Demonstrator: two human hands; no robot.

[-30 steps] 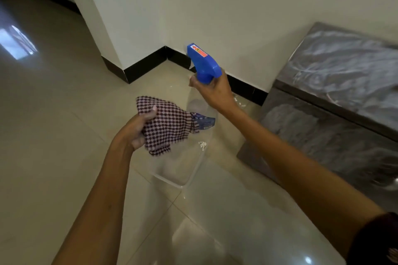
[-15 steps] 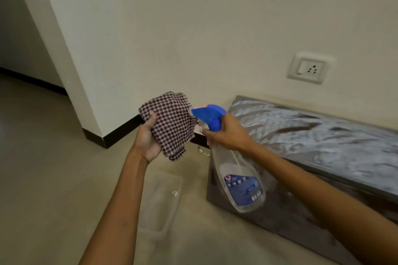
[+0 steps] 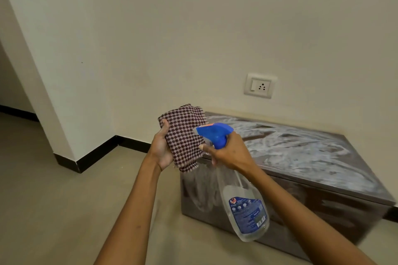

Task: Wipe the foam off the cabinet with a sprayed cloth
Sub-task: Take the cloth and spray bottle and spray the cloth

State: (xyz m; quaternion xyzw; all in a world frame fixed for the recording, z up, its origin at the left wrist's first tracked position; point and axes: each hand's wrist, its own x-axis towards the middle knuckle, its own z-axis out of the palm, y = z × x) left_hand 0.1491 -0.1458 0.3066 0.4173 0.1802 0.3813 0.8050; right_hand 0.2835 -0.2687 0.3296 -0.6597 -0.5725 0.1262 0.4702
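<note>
While the left hand [image 3: 161,150] grips the folded checked cloth [image 3: 184,135] upright, thumb pressed on its near edge, the right hand [image 3: 231,153] is wrapped round the neck of the spray bottle [image 3: 243,204], one finger curled at the trigger. Blue spray head [image 3: 214,133] sits just beside the cloth, nozzle aimed left at it, nearly touching. Bottle's long axis runs down and to the right, clear body hanging below the fist, tilted. Its blue label [image 3: 247,214] carries white print and a barcode, too small to read. Behind both hands sits the dark cabinet [image 3: 323,198], foam [image 3: 301,150] smeared white across its top and streaked down its left end. On the wall above, a socket [image 3: 260,86].
</note>
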